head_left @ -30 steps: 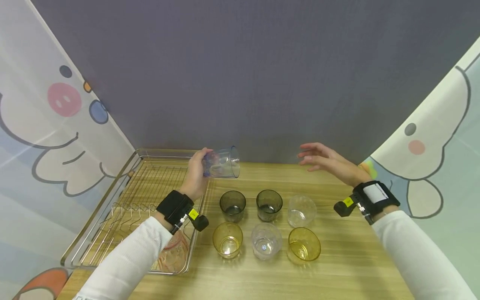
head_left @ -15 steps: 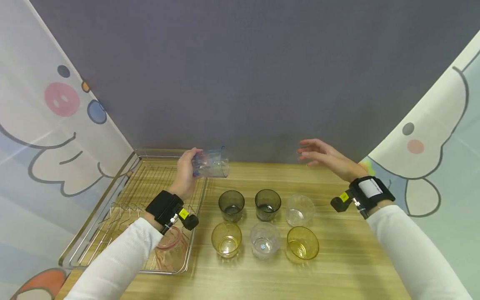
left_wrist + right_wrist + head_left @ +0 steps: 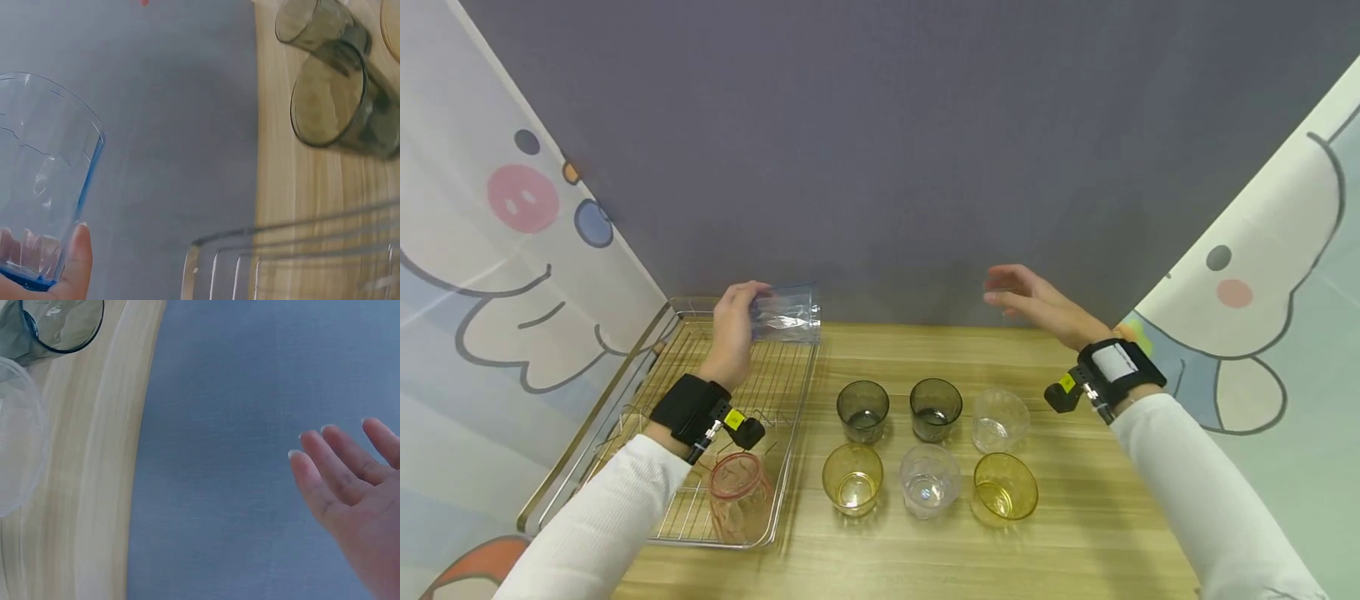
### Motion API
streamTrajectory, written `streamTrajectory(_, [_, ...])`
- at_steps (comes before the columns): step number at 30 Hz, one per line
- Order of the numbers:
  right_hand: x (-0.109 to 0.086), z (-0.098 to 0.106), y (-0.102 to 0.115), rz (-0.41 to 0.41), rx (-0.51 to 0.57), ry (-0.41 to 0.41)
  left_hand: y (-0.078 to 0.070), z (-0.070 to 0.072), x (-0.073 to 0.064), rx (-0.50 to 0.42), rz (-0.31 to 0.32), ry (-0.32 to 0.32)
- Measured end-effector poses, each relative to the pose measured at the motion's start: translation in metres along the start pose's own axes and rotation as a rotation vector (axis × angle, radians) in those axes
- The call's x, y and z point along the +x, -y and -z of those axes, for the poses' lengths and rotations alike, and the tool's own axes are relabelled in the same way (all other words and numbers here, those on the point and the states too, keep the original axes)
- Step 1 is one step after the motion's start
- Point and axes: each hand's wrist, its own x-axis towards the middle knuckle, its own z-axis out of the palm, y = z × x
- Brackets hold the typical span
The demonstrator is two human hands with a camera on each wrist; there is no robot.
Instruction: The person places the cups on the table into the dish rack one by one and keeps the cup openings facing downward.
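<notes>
My left hand (image 3: 733,333) grips a clear blue-tinted glass (image 3: 786,314) by its base end. The glass lies sideways in the air, its rim toward the right, over the back of the wire dish rack (image 3: 808,379). In the left wrist view the thumb presses the wall of the blue glass (image 3: 47,181) near its blue base. My right hand (image 3: 1030,304) hovers with relaxed fingers above the back of the table and holds nothing. The right wrist view shows that hand (image 3: 356,481) with its fingers spread a little. A pink glass (image 3: 741,500) stands in the rack's front right corner.
Two rows of glasses stand right of the rack: two smoky grey ones (image 3: 862,412) and a clear one (image 3: 1000,422) behind, yellow ones (image 3: 853,479) and another clear one (image 3: 930,483) in front. A grey wall (image 3: 917,167) rises behind the wooden table (image 3: 1097,500).
My left hand has carried the blue glass leftward, from beside the rack to over it. The pink glass has come into fuller view. My right hand has shifted slightly left and up.
</notes>
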Motion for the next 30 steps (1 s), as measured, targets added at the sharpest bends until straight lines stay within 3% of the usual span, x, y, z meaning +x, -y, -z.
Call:
streamTrajectory(6, [0.008, -0.007, 0.012, -0.004, -0.025, -0.012, -0.006, 0.023, -0.009, 0.132, -0.076, -0.020])
streamTrajectory(15, [0.021, -0.024, 0.028, 0.028, -0.027, -0.001, -0.010, 0.053, -0.029, 0.526, -0.285, -0.041])
streamTrajectory(20, [0.022, -0.043, 0.028, 0.045, 0.073, 0.036, -0.013, 0.066, -0.038, 0.729, -0.403, -0.048])
streamTrajectory(25, [0.023, -0.070, 0.031, 0.032, 0.173, 0.067, -0.017, 0.073, -0.044, 0.917, -0.539, -0.026])
streamTrajectory(30, [0.023, -0.091, 0.034, 0.010, 0.146, 0.118, -0.018, 0.077, -0.049, 1.076, -0.583, 0.039])
